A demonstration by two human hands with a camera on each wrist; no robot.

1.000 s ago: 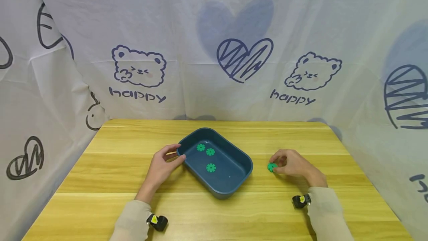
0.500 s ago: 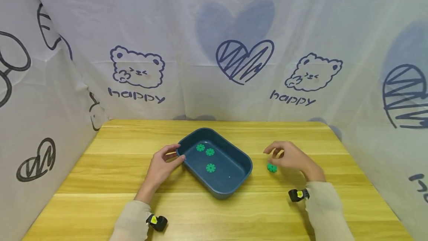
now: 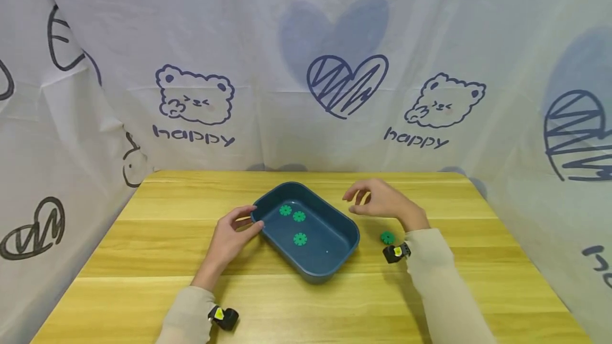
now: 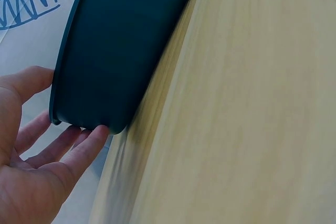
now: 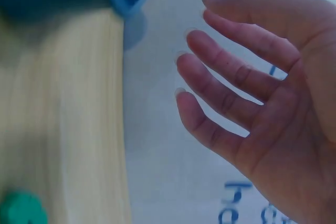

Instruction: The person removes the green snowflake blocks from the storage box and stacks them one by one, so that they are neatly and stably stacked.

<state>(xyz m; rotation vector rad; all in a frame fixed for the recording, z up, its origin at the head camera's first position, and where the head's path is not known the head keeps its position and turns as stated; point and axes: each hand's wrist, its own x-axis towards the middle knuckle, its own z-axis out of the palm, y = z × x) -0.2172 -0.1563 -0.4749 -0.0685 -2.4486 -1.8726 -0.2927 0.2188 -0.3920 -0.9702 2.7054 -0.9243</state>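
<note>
A dark blue rectangular basin sits at an angle on the table. My left hand grips its left corner, thumb and fingers at the rim; in the left wrist view the fingertips press on its outer wall. Inside lie three green notched discs, one of them a snowflake disc nearest the front. Another green snowflake disc rests on the wood right of the basin. My right hand hovers beyond that disc, beside the basin's right rim. Its fingers are loosely bent, with nothing between them in the right wrist view.
The wooden table ends at the back against a white printed cloth. More cloth hangs along both sides. A black wrist camera is strapped to the right wrist, close to the loose disc.
My right hand has left the disc it was touching and moved away and to the left, up beside the basin. The disc stays on the table. The left hand has kept its place.
</note>
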